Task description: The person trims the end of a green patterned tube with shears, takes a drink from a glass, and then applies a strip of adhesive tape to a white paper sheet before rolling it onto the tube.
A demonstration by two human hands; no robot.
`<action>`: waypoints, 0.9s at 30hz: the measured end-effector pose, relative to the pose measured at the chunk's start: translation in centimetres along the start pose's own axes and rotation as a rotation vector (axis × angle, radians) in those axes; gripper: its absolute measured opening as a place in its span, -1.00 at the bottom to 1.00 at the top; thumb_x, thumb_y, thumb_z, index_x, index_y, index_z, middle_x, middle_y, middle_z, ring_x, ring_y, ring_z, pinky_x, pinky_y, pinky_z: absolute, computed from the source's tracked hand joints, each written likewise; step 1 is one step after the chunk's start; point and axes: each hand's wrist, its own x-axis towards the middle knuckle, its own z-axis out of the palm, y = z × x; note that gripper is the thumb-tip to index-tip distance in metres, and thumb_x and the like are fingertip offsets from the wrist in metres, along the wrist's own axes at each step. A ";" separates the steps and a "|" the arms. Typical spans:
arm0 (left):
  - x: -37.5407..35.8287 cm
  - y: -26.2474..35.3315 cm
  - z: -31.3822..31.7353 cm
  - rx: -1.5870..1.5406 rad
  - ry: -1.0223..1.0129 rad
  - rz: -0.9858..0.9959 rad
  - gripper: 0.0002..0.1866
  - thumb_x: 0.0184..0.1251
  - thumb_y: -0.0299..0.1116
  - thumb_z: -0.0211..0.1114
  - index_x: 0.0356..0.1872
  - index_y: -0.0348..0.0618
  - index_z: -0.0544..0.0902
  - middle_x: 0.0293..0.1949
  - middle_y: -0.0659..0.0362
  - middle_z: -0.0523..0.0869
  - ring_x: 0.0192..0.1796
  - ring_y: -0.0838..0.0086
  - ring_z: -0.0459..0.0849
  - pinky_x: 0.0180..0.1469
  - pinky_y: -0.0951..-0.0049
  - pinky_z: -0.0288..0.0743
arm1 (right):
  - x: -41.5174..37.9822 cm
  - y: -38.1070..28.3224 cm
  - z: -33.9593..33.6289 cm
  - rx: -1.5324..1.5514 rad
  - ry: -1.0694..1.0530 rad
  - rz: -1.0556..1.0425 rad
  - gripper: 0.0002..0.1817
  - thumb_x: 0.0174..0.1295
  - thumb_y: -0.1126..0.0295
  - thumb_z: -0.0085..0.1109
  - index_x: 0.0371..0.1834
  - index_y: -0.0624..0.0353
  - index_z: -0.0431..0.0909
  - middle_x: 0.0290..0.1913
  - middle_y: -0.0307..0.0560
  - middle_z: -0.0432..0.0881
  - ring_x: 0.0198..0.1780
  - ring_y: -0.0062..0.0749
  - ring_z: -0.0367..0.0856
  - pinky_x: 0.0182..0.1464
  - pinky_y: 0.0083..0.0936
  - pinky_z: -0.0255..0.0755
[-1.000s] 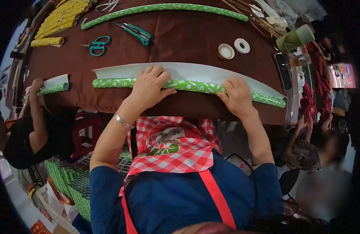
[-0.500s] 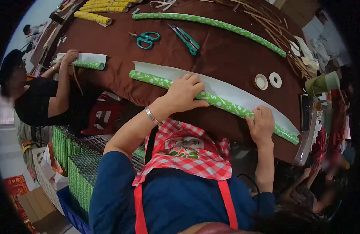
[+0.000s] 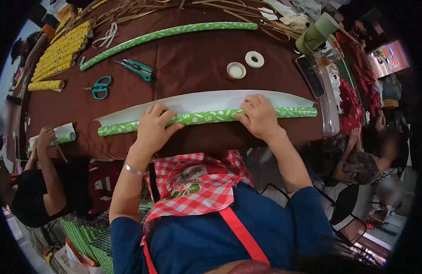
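A long roll of green patterned paper [image 3: 206, 117] lies across the front of the brown-covered table, with its white underside [image 3: 202, 100] spread as a strip along the far side. My left hand [image 3: 154, 129] rests over the left half of the roll, fingers curled over the top and thumb on the near side. On the right half, my right hand [image 3: 260, 118] grips it in the same way. Beyond them lie teal-handled scissors [image 3: 101, 87], a teal utility knife [image 3: 137, 69], a small round container [image 3: 236, 71] and a roll of white tape [image 3: 254, 59].
A finished-looking green tube [image 3: 174, 32] lies farther back. Several yellow tubes [image 3: 60, 52] are stacked at the left. A phone [image 3: 309, 75] and a green cup [image 3: 317, 34] stand right. At left, a co-worker's hand [image 3: 46, 136] holds a shorter green roll [image 3: 64, 137].
The view has turned right, so the table's things appear farther left and the roll lies more level. Both hands stay on the roll, the left slightly nearer its left end.
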 end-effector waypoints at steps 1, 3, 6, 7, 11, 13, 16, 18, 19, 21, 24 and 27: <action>0.1 0.2 -0.4 -0.029 -0.022 -0.003 -0.63 0.13 -0.25 0.48 -0.07 -0.17 0.66 -0.10 0.05 0.61 0.00 0.07 0.58 -0.01 0.12 0.50 | 0.0 -0.1 0.0 -0.010 -0.001 -0.002 -0.63 0.16 0.09 0.33 -0.28 0.19 0.57 -0.13 -0.02 0.54 -0.06 -0.05 0.51 -0.08 -0.14 0.44; 0.8 1.0 -0.9 -0.118 -0.047 -0.021 -0.63 0.15 -0.25 0.47 -0.05 -0.17 0.67 -0.09 0.04 0.62 0.01 0.07 0.58 0.00 0.12 0.50 | 0.1 -0.2 0.0 -0.019 -0.007 -0.001 -0.64 0.16 0.09 0.32 -0.27 0.19 0.57 -0.14 -0.02 0.54 -0.06 -0.05 0.51 -0.08 -0.15 0.44; 3.4 2.7 -0.5 -0.234 -0.104 -0.033 -0.65 0.18 -0.26 0.45 -0.05 -0.18 0.67 -0.08 0.02 0.63 0.02 0.08 0.59 0.02 0.13 0.50 | 0.1 -0.2 0.2 -0.018 0.011 0.006 -0.64 0.16 0.10 0.32 -0.24 0.19 0.56 -0.14 -0.03 0.54 -0.07 -0.04 0.51 -0.07 -0.15 0.44; 4.7 3.6 0.1 -0.266 -0.136 -0.027 -0.65 0.19 -0.26 0.45 -0.05 -0.18 0.67 -0.07 0.00 0.63 0.03 0.08 0.59 0.04 0.14 0.50 | 0.0 -0.1 0.2 -0.004 0.027 0.016 -0.64 0.16 0.11 0.32 -0.23 0.19 0.56 -0.15 -0.03 0.54 -0.06 -0.03 0.51 -0.06 -0.15 0.43; 11.7 6.0 4.2 -0.167 0.095 0.164 -0.61 0.15 -0.21 0.46 -0.03 -0.14 0.63 0.01 0.02 0.60 0.08 0.05 0.56 0.08 0.11 0.52 | 0.3 -0.5 -0.2 -0.014 -0.010 0.041 -0.64 0.19 0.12 0.31 -0.20 0.21 0.56 -0.14 0.00 0.54 -0.05 0.03 0.51 -0.05 -0.12 0.42; 14.7 6.5 6.1 -0.165 0.040 0.080 -0.48 0.08 -0.16 0.50 0.05 -0.12 0.58 0.06 0.02 0.56 0.11 0.05 0.53 0.08 0.11 0.52 | -0.1 -0.2 0.4 -0.032 0.009 0.014 -0.64 0.21 0.12 0.30 -0.19 0.21 0.56 -0.14 0.01 0.54 -0.04 0.04 0.51 -0.05 -0.10 0.41; 16.6 7.0 7.8 -0.139 -0.052 0.010 -0.39 0.00 -0.10 0.56 0.08 -0.07 0.56 0.08 0.04 0.53 0.14 0.13 0.51 0.06 0.15 0.52 | -0.1 -0.4 0.2 -0.010 -0.019 0.019 -0.63 0.22 0.10 0.29 -0.19 0.21 0.56 -0.12 0.02 0.54 -0.04 0.02 0.51 -0.05 -0.09 0.40; 17.2 7.1 8.8 -0.075 -0.051 0.003 -0.39 -0.02 -0.10 0.57 0.08 -0.01 0.56 0.04 0.08 0.54 0.10 0.17 0.52 0.03 0.17 0.50 | -0.1 -0.3 0.2 0.006 -0.003 0.003 -0.62 0.23 0.09 0.28 -0.17 0.22 0.56 -0.12 0.02 0.54 -0.04 0.02 0.51 -0.06 -0.09 0.40; 17.4 7.0 9.2 -0.069 -0.046 -0.009 -0.39 -0.02 -0.10 0.57 0.08 -0.01 0.56 0.04 0.08 0.54 0.10 0.17 0.52 0.03 0.17 0.50 | -0.1 -0.3 0.2 0.016 0.011 0.013 -0.61 0.24 0.08 0.27 -0.16 0.22 0.56 -0.12 0.01 0.54 -0.04 0.01 0.51 -0.06 -0.09 0.40; 17.6 6.8 9.7 -0.139 -0.005 -0.015 -0.42 -0.02 -0.11 0.57 0.05 0.01 0.56 0.01 0.12 0.55 0.08 0.19 0.53 0.01 0.17 0.49 | 0.1 -0.1 -0.1 0.036 0.006 0.013 -0.59 0.24 0.08 0.27 -0.13 0.23 0.55 -0.11 0.03 0.55 -0.04 0.03 0.51 -0.05 -0.09 0.41; 17.7 6.6 9.7 -0.159 0.038 -0.022 -0.47 0.01 -0.16 0.55 0.02 -0.01 0.57 -0.02 0.13 0.57 0.06 0.19 0.55 0.00 0.17 0.48 | 0.3 0.4 0.0 0.101 0.010 0.039 -0.58 0.24 0.09 0.28 -0.10 0.25 0.54 -0.11 0.05 0.56 -0.04 0.05 0.51 -0.03 -0.09 0.41; 17.5 6.4 9.2 -0.268 0.054 -0.024 -0.49 0.03 -0.18 0.53 0.02 -0.06 0.56 -0.05 0.08 0.60 0.02 0.13 0.58 0.00 0.13 0.49 | 0.1 0.8 0.2 0.110 -0.002 0.092 -0.57 0.24 0.09 0.29 -0.08 0.26 0.54 -0.11 0.07 0.57 -0.03 0.06 0.51 -0.01 -0.10 0.41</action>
